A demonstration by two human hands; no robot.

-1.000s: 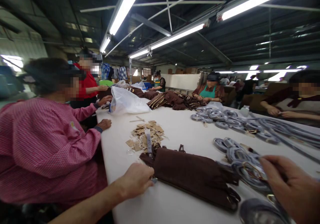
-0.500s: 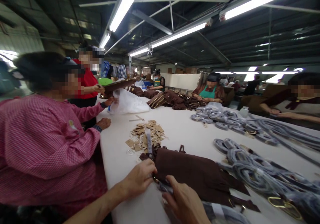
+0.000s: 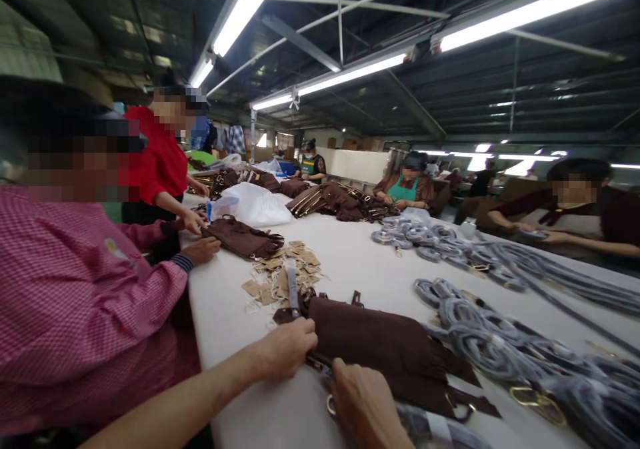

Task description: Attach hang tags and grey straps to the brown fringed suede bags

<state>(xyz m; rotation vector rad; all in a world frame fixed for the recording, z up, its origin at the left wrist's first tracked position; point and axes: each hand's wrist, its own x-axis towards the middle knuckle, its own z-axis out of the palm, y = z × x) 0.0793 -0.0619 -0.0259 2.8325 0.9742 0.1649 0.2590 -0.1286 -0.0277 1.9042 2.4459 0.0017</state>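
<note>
1. Moved since the first frame: right grip (image 3: 367, 402), from the right edge to lower centre, beside the left grip (image 3: 285, 349); second brown bag (image 3: 245, 237), newly laid left of centre.
2. Brown bag, one: (image 3: 375, 345) lower centre of the frame, flat on the white counter (image 3: 260, 412). Dark chocolate, matt, soft fabric-like body, roughly oblong; lightly creased, with loose flaps at its right end and gold-toned metal fittings.
3. Left grip: bare, fingers drawn together in a pinch on the bag's near left edge; exact part pinched is hidden.
4. Right grip: bare, thumb and fingers closed on the end of a wrapped strap (image 3: 445, 432), a gold-toned ring (image 3: 331, 405) showing just beside.
5. Coiled straps (image 3: 480, 329), right: grey-blue, sheathed in glossy, wrinkled film; rounded loops, gold-toned clasps.
6. Tags (image 3: 270, 285), centre left: tan, small, square-cornered, matt, heaped with white strings.
7. Plastic bag (image 3: 260, 203), beyond the tags: whitish, translucent, crumpled.
8. Co-worker's sleeve (image 3: 145, 309), left: pink check, ribbed striped cuff.
</note>
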